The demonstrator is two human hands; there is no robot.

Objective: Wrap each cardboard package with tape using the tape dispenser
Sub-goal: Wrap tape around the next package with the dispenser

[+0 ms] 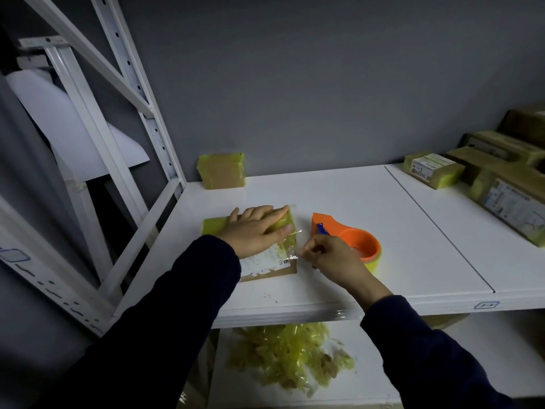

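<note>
One cardboard package (274,265) lay under the flat, straight-fingered left hand (253,231); the right hand (333,262) pinched a tape strip (288,248) beside one orange tape dispenser (358,238)

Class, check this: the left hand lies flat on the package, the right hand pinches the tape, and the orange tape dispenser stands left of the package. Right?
Not quite. In the head view the orange tape dispenser stands right of the package, not left. The left hand does lie flat on the package and the right hand pinches the tape.
</note>
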